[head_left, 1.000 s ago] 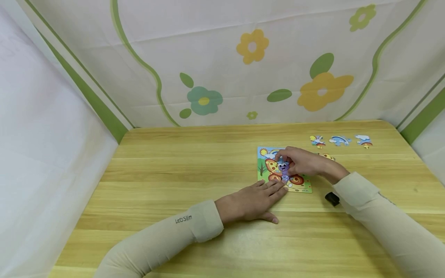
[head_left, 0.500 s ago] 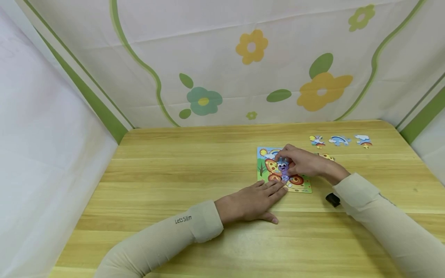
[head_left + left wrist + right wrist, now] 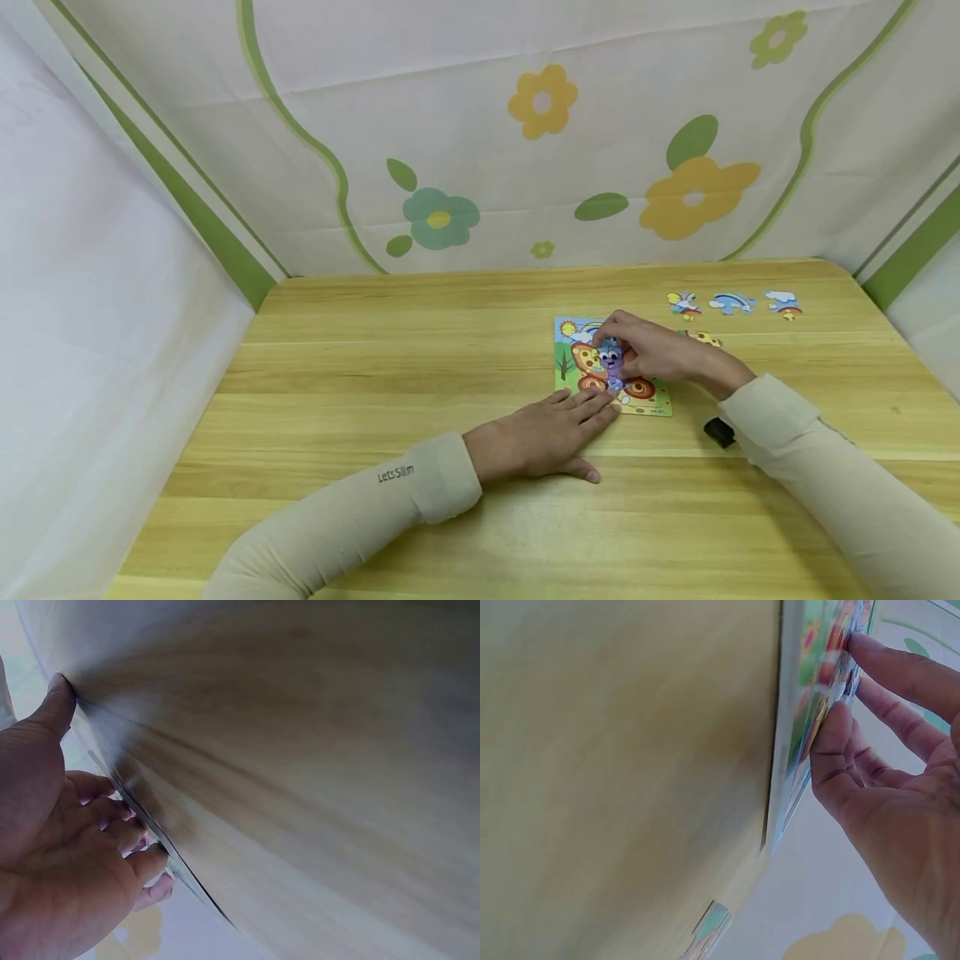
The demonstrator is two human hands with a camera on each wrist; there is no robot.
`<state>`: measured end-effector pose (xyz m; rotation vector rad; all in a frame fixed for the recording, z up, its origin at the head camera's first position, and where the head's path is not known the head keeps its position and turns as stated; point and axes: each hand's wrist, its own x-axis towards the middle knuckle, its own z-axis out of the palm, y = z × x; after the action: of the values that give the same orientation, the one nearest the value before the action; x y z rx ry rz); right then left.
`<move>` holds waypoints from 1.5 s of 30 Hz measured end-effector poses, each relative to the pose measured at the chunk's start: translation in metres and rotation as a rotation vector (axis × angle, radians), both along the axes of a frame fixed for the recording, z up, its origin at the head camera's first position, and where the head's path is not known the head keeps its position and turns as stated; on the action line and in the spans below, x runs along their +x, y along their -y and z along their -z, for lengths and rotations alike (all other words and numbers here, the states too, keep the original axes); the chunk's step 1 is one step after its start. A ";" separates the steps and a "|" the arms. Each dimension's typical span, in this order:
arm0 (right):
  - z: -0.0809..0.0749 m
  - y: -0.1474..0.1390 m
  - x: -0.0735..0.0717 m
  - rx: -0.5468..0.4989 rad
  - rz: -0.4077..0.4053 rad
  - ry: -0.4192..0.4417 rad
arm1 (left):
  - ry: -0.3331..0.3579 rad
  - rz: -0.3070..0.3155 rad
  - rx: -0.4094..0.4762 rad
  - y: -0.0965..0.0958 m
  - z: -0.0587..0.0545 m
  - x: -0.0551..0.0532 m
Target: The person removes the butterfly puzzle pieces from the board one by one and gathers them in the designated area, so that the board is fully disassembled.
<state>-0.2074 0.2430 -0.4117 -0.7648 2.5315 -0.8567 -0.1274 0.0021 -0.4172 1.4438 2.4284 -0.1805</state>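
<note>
A square jigsaw puzzle board (image 3: 564,367) with a butterfly picture lies right of the table's middle. My left hand (image 3: 543,437) lies flat, fingers spread, with its fingertips on the board's near edge and the thumb on the wood. Over the board's upper right, the curled thumb and fingers of my right hand (image 3: 652,343) pinch a puzzle piece with the purple butterfly face (image 3: 611,360). In the right wrist view, the right fingertips (image 3: 832,724) touch the board's surface. The right hand hides the board's top right part.
Behind the board to the right lie a loose piece with a yellow shape (image 3: 684,305), a rainbow piece (image 3: 732,303) and a cloud piece (image 3: 783,305). A spotted piece (image 3: 703,338) is partly behind the right hand. A small black object (image 3: 720,432) sits by the right cuff.
Both hands stay nearly still. The right fingers keep their hold at the purple face, with at most a slight shift.
</note>
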 end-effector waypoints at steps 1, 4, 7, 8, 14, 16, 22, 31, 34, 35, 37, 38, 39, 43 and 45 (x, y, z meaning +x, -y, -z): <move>0.000 0.000 0.000 -0.001 -0.001 -0.007 | 0.000 0.000 0.000 0.000 0.000 0.000; 0.001 0.001 0.001 -0.002 -0.001 -0.028 | -0.001 -0.003 0.002 0.000 0.000 0.000; 0.001 0.001 0.001 0.000 0.006 -0.039 | 0.003 -0.005 0.003 0.000 -0.001 0.000; 0.001 0.001 0.001 0.001 0.008 -0.043 | 0.003 -0.006 0.002 0.001 -0.001 0.000; 0.002 0.002 0.002 0.002 0.010 -0.053 | 0.005 -0.006 0.000 0.000 -0.001 0.000; 0.002 0.002 0.002 0.002 0.009 -0.054 | 0.005 -0.007 0.000 0.000 -0.001 0.000; 0.002 0.002 0.002 0.020 0.013 -0.070 | -0.005 0.000 -0.001 0.000 -0.001 0.000; 0.002 0.001 0.003 0.031 0.018 -0.087 | -0.012 0.006 -0.004 -0.001 0.000 0.000; 0.003 0.001 0.003 0.022 0.021 -0.084 | -0.012 0.006 -0.004 -0.001 0.000 0.000; 0.003 0.001 0.003 0.020 0.022 -0.082 | -0.012 0.007 -0.003 -0.001 0.000 0.000; 0.003 0.001 0.002 0.014 0.025 -0.078 | -0.013 0.008 -0.002 -0.001 0.000 0.000; 0.004 0.001 0.002 0.012 0.026 -0.077 | -0.014 0.008 -0.002 0.000 0.000 0.000; 0.004 0.001 0.002 0.012 0.026 -0.078 | -0.016 0.008 -0.002 0.000 0.000 0.000; 0.003 0.000 0.002 0.008 0.028 -0.084 | -0.016 0.009 -0.003 0.000 0.000 0.000; 0.003 -0.001 0.003 0.005 0.028 -0.087 | -0.014 0.010 -0.003 0.000 0.000 0.000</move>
<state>-0.2045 0.2442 -0.4143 -0.7827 2.6254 -0.8435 -0.1277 0.0025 -0.4169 1.4577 2.4312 -0.1970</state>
